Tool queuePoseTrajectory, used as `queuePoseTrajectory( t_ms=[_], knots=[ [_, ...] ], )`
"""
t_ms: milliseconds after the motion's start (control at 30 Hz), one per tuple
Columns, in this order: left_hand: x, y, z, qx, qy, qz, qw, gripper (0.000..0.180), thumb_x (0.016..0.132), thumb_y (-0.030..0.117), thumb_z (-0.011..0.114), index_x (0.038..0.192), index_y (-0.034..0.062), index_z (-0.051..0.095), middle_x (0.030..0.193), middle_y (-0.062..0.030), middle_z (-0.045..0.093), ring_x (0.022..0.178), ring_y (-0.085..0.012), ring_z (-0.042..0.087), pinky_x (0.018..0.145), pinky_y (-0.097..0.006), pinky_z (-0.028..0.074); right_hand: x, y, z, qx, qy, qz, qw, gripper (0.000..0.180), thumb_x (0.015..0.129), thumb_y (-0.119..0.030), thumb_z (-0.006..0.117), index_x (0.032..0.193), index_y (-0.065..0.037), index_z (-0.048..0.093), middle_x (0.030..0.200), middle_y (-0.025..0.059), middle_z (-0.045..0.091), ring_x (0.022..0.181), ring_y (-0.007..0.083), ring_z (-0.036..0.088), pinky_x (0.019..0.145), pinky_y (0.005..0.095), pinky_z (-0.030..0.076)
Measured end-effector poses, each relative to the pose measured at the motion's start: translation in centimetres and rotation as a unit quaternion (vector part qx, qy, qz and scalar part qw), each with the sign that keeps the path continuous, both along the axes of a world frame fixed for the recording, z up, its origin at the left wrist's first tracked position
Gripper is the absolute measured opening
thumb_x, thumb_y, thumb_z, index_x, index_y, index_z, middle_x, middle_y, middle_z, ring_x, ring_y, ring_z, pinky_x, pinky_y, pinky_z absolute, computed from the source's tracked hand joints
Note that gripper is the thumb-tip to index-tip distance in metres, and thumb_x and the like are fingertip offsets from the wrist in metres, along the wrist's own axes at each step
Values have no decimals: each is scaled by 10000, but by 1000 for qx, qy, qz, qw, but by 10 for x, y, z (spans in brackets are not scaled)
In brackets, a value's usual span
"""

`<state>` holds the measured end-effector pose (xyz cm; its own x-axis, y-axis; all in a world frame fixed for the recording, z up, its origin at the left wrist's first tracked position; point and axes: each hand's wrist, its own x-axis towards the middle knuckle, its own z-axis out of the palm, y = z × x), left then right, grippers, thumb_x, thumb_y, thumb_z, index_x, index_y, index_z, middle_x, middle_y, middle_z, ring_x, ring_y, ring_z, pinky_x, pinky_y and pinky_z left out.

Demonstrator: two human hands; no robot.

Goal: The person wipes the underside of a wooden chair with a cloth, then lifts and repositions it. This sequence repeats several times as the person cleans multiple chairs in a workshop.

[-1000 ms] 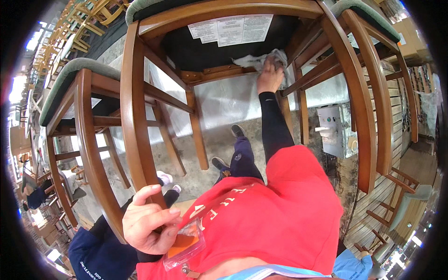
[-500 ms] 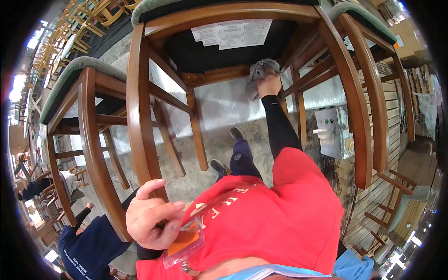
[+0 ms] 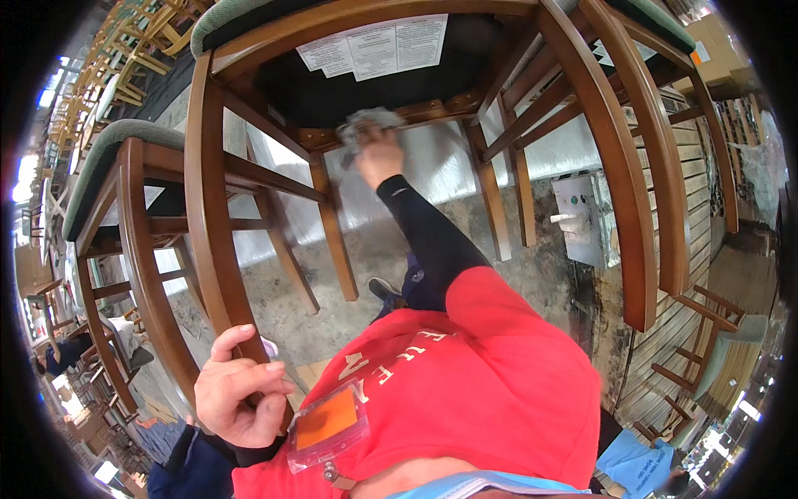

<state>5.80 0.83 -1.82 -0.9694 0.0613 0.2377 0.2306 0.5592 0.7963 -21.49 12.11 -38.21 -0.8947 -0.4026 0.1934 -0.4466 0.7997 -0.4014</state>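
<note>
A brown wooden chair with a green-grey padded seat shows me its black underside, where white paper labels are fixed. My right hand reaches beneath the seat, closed on a crumpled grey cloth. The cloth lies against the seat frame's lower rail, near its left corner. Nearer to me, my left hand is at the lower part of the chair's left leg. Its fingers are curled around the leg, though the index finger points up; the contact is partly hidden.
Similar chairs stand close by on the left and right. A grey control box with buttons is beyond the right legs. Slatted wood lies at right. Another person in dark blue is at lower left.
My right hand has carried the cloth leftward along the seat rail, from the right corner toward the left one. The chair and my left hand appear farther left in view.
</note>
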Motion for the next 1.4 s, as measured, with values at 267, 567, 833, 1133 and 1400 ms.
queuePoseTrajectory(
  t_ms=[267, 567, 833, 1133, 1400],
  knots=[
    [5, 0, -3, 11, 4, 11, 1000, 166, 849, 92, 636, 996, 23, 667, 604, -11, 667, 511, -147, 624, 1030, -482, 455, -53, 108, 8, 30, -15, -157, 987, 583, 783, -254, 723, 1336, -131, 582, 1435, 100, 515, 1146, 376, 590, 915, 480, 536],
    [-2, -1, -1, 29, 10, -9, 999, 226, 783, 45, 683, 1003, 2, 705, 624, -8, 660, 484, -141, 580, 1013, -465, 477, 5, -50, 13, -29, -112, -42, 992, 499, 780, -276, 673, 1228, -57, 657, 1414, 123, 537, 1166, 344, 611, 928, 451, 522],
    [5, -8, -2, 66, 24, -36, 997, 273, 779, 40, 719, 1046, -19, 709, 616, -26, 649, 482, -144, 573, 1033, -451, 463, -13, 25, -2, -38, -33, 8, 999, 638, 731, -184, 660, 1366, -192, 600, 1502, 47, 495, 1278, 297, 555, 1020, 417, 504],
    [-4, -4, 0, 63, 15, -40, 997, 269, 784, 43, 731, 1045, -20, 712, 604, -17, 651, 479, -138, 585, 1031, -440, 466, 30, -92, 7, -305, -82, -128, 940, 552, 710, -61, 602, 1257, 11, 618, 1392, 264, 518, 1230, 430, 531, 1048, 456, 446],
    [6, -2, -1, 17, -1, 4, 1000, 194, 805, 65, 692, 986, -3, 705, 596, -29, 660, 479, -156, 610, 1011, -473, 474, 22, -81, 28, -285, -56, 1, 957, 483, 719, -83, 660, 1202, -61, 684, 1231, 194, 652, 1129, 373, 623, 993, 429, 495]
  ],
)
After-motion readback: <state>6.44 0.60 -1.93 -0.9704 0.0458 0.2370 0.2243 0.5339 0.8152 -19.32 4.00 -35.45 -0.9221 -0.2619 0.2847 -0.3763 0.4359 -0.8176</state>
